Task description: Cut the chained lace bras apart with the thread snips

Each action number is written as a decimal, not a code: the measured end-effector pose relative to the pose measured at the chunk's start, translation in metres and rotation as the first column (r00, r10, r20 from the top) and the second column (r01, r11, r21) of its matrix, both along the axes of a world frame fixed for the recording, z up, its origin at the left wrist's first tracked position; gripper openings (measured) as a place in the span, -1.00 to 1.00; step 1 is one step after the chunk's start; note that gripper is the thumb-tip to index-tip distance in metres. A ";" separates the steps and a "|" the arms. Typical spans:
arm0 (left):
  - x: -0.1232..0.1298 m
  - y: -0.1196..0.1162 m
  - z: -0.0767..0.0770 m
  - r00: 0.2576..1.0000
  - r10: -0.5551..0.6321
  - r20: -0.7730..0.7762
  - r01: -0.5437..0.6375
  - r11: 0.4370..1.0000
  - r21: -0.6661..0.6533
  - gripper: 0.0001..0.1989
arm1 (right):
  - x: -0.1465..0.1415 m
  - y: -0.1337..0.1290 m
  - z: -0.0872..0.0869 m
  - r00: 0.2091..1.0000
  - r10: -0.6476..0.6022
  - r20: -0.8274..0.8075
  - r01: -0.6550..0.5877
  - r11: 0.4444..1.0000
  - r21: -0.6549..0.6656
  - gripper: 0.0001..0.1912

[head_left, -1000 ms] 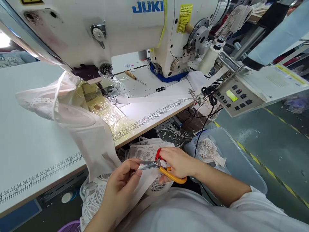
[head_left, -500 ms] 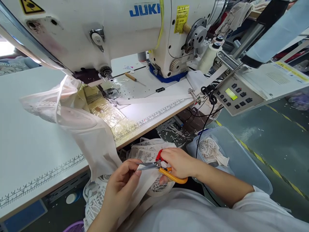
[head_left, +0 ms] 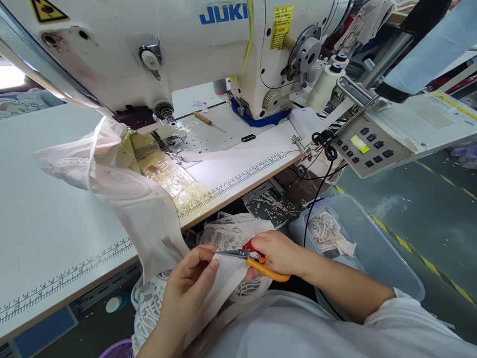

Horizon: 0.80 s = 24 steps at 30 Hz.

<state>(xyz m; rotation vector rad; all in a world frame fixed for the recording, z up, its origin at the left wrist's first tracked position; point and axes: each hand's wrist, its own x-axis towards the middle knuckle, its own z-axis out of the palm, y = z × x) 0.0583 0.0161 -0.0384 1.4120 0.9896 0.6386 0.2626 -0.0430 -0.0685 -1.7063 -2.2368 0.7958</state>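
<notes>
"What's by the white table [head_left: 48,209]?"

"The left hand [head_left: 184,293]; its thumb and finger pinch the white cloth [head_left: 225,273] tight, in front of the shirt [head_left: 290,323]."

"And next?"

"The scissors [head_left: 268,271] are at the cloth's top edge; their blades have just closed, so maybe that's one snip; the right hand [head_left: 281,252] curls round the handles."

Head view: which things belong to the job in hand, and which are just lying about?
In the job:
- pale fabric strip, pinched by the left hand
- scissors, held by the right hand

Apparently lying about:
- wooden-handled tool
- small black piece near it
- white-capped container below the table
</notes>
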 end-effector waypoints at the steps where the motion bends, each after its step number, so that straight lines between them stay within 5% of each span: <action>1: 0.000 0.000 0.000 1.000 -0.004 -0.004 0.004 1.000 0.011 -0.89 | 0.001 0.000 -0.002 0.999 -0.021 -0.033 0.021 1.000 0.011 -0.58; 6: 0.001 0.001 0.001 0.998 -0.056 -0.034 0.061 0.986 0.156 -0.93 | 0.009 0.001 0.001 0.920 -0.198 -0.339 0.233 0.970 0.065 -0.43; 10: 0.002 0.001 -0.001 0.994 -0.089 -0.065 0.107 0.930 0.352 -0.92 | 0.009 0.004 0.016 0.811 -0.174 -0.559 0.303 0.942 0.146 -0.44; 19: 0.003 -0.003 0.007 0.986 -0.115 -0.117 0.152 0.910 0.385 -0.89 | -0.021 0.014 0.036 0.807 -0.137 -0.575 0.246 0.962 0.117 -0.79; 24: 0.005 -0.007 0.010 0.971 -0.165 -0.172 0.215 0.918 0.332 -0.91 | -0.031 0.016 0.040 0.724 -0.179 -0.666 0.226 0.974 -0.015 -0.82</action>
